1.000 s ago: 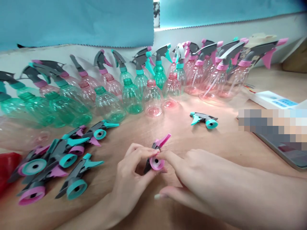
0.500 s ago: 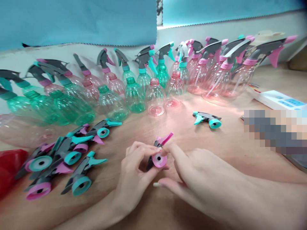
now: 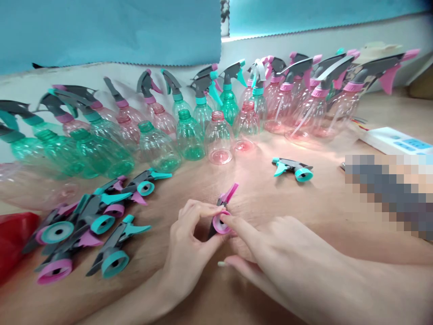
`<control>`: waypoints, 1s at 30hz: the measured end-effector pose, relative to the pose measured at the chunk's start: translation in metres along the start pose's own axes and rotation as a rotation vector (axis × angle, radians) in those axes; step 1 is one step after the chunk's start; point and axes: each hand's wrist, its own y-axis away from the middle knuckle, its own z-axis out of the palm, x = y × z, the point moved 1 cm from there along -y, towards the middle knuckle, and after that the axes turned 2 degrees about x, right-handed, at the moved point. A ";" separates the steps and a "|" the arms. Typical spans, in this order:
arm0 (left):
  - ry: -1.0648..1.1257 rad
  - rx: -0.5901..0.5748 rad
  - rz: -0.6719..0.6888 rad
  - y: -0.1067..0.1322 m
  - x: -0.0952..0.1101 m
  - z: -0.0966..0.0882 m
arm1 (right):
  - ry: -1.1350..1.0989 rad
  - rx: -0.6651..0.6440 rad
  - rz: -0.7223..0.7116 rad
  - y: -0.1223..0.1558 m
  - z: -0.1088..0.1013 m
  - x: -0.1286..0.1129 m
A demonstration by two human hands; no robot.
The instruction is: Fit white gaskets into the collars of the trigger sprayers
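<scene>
My left hand [image 3: 189,246] pinches a grey spray head with a pink cap and pink trigger [image 3: 222,213] just above the wooden table [image 3: 270,198]. The pink cap faces me. My right hand [image 3: 274,253] reaches in from the right, and its index fingertip presses on the rim of the pink cap. The other fingers of that hand are curled under. A pile of loose spray heads [image 3: 91,221] in teal and pink lies to the left of my hands.
Rows of green and pink clear bottles [image 3: 189,135] stand along the back, several with spray heads fitted. One loose teal spray head [image 3: 293,168] lies to the right. A white power strip [image 3: 395,142] and a blurred patch sit far right. A red object [image 3: 11,239] is at the left edge.
My right index finger slid from the top of the spray head down onto the cap's rim. The spray head tilted a little, its trigger pointing more upward.
</scene>
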 end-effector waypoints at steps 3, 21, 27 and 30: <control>-0.009 -0.002 0.026 0.000 0.000 -0.001 | -0.013 0.008 -0.007 -0.003 0.000 0.003; -0.018 -0.047 0.046 0.001 0.003 -0.001 | -0.416 -0.023 0.187 -0.015 0.003 0.019; -0.006 -0.040 0.053 0.000 0.003 -0.001 | -0.433 0.053 0.119 -0.013 0.008 0.020; -0.002 -0.042 0.054 0.001 0.003 -0.002 | -0.414 0.074 0.094 -0.012 0.011 0.019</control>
